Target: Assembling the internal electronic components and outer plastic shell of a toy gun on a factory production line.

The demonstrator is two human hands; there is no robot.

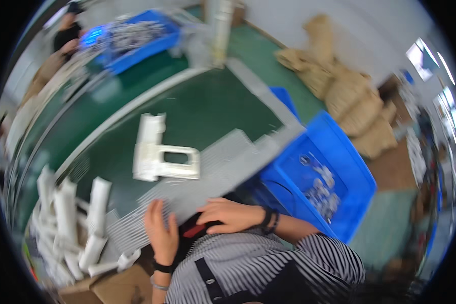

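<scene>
My left hand (162, 234) is open at the near edge of the bench, its fingers stretched upward beside a grey ribbed strip (187, 195). My right hand (231, 215) lies close to my body, fingers extended to the left above something dark. A small red patch (194, 231) shows below its fingertips; I cannot make out what it is. Neither hand appears to hold anything. Beyond them a white plastic part (148, 147) with a rectangular loop (195, 163) on its right side rests on the green bench top (207, 111). The picture is slightly blurred.
White plastic pieces (66, 215) are heaped at the left, above a cardboard box (121, 286). A blue bin (352, 187) with small clear pieces stands right. Brown sacks (354, 101) lean behind it. Far left, a person (68, 30) works near a filled blue tray (172, 40).
</scene>
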